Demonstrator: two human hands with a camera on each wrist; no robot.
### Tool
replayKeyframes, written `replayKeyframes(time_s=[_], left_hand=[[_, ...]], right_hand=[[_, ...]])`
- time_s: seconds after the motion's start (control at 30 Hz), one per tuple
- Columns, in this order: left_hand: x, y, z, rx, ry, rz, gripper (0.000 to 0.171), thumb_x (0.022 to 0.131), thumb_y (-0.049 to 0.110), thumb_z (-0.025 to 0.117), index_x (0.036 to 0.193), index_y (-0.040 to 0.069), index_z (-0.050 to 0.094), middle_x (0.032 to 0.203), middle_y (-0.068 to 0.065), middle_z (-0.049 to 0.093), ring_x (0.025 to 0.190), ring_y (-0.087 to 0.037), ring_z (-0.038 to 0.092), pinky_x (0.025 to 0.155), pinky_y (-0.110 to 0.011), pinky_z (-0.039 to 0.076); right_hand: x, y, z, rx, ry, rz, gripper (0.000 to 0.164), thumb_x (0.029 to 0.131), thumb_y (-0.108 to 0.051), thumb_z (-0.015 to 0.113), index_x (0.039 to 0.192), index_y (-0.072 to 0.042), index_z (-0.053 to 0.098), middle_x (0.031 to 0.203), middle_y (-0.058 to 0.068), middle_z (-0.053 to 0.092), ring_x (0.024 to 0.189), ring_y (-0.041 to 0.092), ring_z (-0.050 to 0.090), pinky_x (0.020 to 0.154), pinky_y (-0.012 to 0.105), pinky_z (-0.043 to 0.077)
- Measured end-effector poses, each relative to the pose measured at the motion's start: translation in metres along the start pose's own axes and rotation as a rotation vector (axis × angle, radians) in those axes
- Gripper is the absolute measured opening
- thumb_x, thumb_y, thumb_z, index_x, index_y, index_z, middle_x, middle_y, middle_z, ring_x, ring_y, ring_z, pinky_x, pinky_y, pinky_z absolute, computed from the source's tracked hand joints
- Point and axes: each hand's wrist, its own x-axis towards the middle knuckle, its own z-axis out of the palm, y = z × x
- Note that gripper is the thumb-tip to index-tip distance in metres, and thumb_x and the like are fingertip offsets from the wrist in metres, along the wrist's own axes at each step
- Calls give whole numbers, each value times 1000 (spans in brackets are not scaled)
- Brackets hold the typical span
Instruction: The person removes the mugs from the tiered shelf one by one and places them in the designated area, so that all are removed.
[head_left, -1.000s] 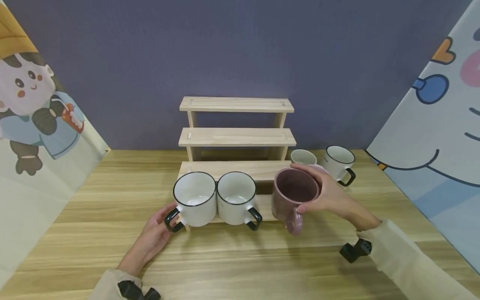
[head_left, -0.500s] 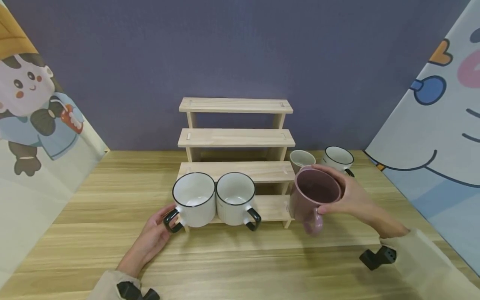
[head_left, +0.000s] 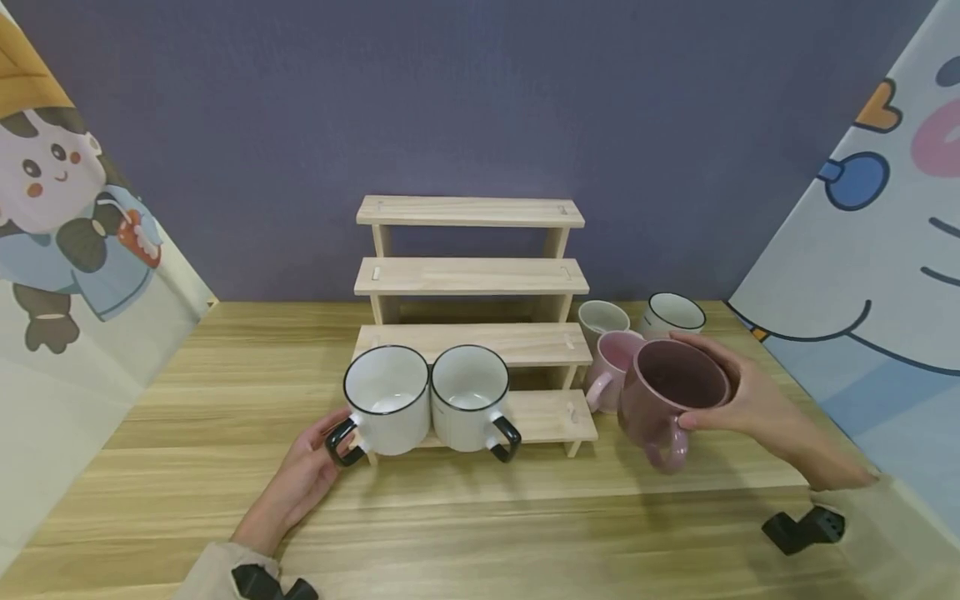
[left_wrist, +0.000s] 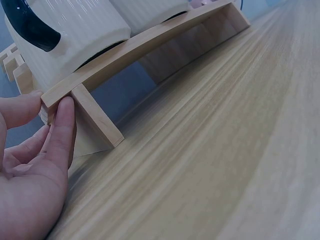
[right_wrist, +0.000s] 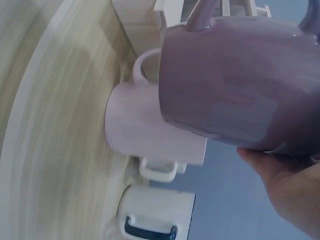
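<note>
On the lowest board of a four-step wooden rack (head_left: pixel 472 277), a left white mug (head_left: pixel 393 421) and a right white mug (head_left: pixel 467 421) stand upright, side by side, each with a black rim. Both are open at the top, showing bare white inner walls and floors; their black handles point toward the person, one angled left, the other right.

To the right of the rack, the mauve mug (head_left: pixel 647 408) is held above the bench (head_left: pixel 480 533), its mouth up and its plain mauve inner wall showing. The right hand (head_left: pixel 742 404) grips it from its right side, fingers around the far side near the rim and thumb beside the top of the handle, which faces the person.

Just behind it, a pink mug (head_left: pixel 609 385) stands on the bench, pink inside, its handle toward the rack. Farther back are a pale cup (head_left: pixel 596 323) and a black-rimmed mug (head_left: pixel 673 315), the latter partly hidden in the head view.

At the rack's left end, the left hand (head_left: pixel 309 468) pinches the lowest board, thumb at its edge and a finger underneath, close to the left white mug's handle.
</note>
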Motion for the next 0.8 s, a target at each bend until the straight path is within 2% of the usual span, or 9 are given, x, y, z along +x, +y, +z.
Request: replayKeyframes(time_s=[0.2, 0.47, 0.7, 0.8], left_hand=[[0, 1, 1, 0, 7, 0, 31, 95, 0, 49, 117, 23, 54, 116, 10, 60, 104, -1, 57, 90, -17, 52], [-1, 3, 2, 13, 10, -15, 31, 95, 2, 51, 115, 25, 56, 115, 12, 60, 104, 1, 57, 91, -16, 51], [0, 2, 1, 8, 11, -7, 30, 95, 1, 50, 116, 23, 56, 115, 10, 59, 103, 0, 57, 90, -17, 51], [0, 0, 0, 3, 15, -3, 31, 95, 0, 50, 116, 22, 55, 115, 9, 59, 103, -1, 57, 90, -17, 52]], right_hand=[[-8, 5, -11, -66, 39, 68, 89, 69, 15, 74, 145, -12, 37, 128, -14, 54, 108, 1, 53, 80, 13, 51], [-14, 15, -20, -162, 104, 38, 91, 64, 16, 76, 143, -8, 38, 126, -16, 53, 107, -3, 52, 82, 7, 44], [-17, 25, -31, -174, 142, 106, 89, 67, 14, 75, 143, -12, 38, 121, -19, 56, 103, -5, 54, 79, 8, 47], [-18, 33, -36, -171, 143, 110, 89, 69, 13, 74, 144, -15, 38, 122, -21, 55, 105, -6, 53, 80, 7, 46]])
